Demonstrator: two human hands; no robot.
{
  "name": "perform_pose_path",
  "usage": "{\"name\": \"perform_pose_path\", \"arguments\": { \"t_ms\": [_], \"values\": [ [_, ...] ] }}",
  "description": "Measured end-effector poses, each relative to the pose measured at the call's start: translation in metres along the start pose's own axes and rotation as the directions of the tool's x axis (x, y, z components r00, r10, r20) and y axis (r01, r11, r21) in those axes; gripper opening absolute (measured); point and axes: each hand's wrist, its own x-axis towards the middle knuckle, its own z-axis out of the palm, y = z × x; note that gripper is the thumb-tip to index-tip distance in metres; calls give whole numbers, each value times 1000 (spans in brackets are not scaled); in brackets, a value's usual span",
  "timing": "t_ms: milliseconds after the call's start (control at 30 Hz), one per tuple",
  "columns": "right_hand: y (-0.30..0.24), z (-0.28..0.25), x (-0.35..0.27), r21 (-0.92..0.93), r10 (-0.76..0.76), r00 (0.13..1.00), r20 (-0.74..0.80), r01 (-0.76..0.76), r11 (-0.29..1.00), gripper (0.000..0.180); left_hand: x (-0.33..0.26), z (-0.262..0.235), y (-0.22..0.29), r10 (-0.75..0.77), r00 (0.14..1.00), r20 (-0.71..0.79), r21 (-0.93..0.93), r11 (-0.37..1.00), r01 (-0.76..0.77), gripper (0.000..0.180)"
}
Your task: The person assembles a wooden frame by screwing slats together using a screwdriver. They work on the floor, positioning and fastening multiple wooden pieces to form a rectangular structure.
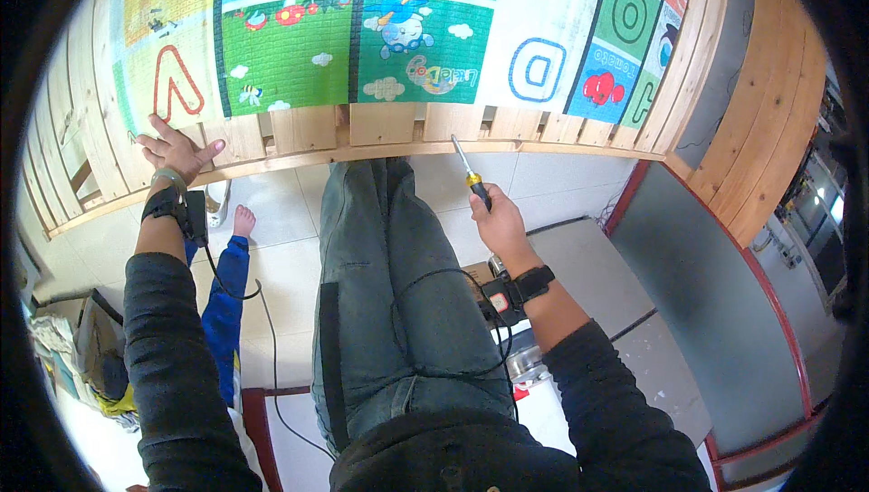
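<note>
My right hand [503, 228] is closed round the black and yellow handle of a screwdriver [473, 180]. Its metal shaft points up and away, and the tip lies over a slat at the near edge of the wooden slatted frame [380, 130]. Fingers spread, my left hand [176, 155] rests on the frame's near left part, beside the corner of a colourful play mat [290, 57]. That mat covers much of the slats and carries printed letters, fruit and cartoon figures.
A grey panel with a red edge [724, 284] stands at the right, near wooden planks [765, 112]. Black cables [272, 338] hang from my wrists across my legs. At the left are a small bare foot [243, 220] and a blue trouser leg [226, 311] of another person.
</note>
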Motion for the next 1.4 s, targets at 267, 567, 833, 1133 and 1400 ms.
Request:
{"name": "perform_pose_path", "arguments": {
  "t_ms": [267, 567, 833, 1133, 1400],
  "values": [
    [-15, -5, 2, 248, 232, 955, 187, -275, 929, 31, -2, -4, 2, -17, 998, 59, 6, 1000, 16, 145],
    [-53, -25, -5, -327, 100, 992, 74, -70, 942, 34, -11, -19, 11, -23, 989, 149, 60, 998, 14, 141],
    [-128, -24, 0, -717, -77, 989, 123, 142, 682, 40, -13, -25, 17, -51, 982, 183, 68, 997, 39, 138],
    [-87, -30, -6, 794, 448, 894, 23, -289, 535, 36, -17, -26, 16, -26, 989, 143, 36, 999, 21, 138],
    [-99, -44, 12, 774, 652, 720, 238, -546, 320, 18, -20, -20, 11, 38, 996, 75, -25, 999, -36, 137]
  ]
}}
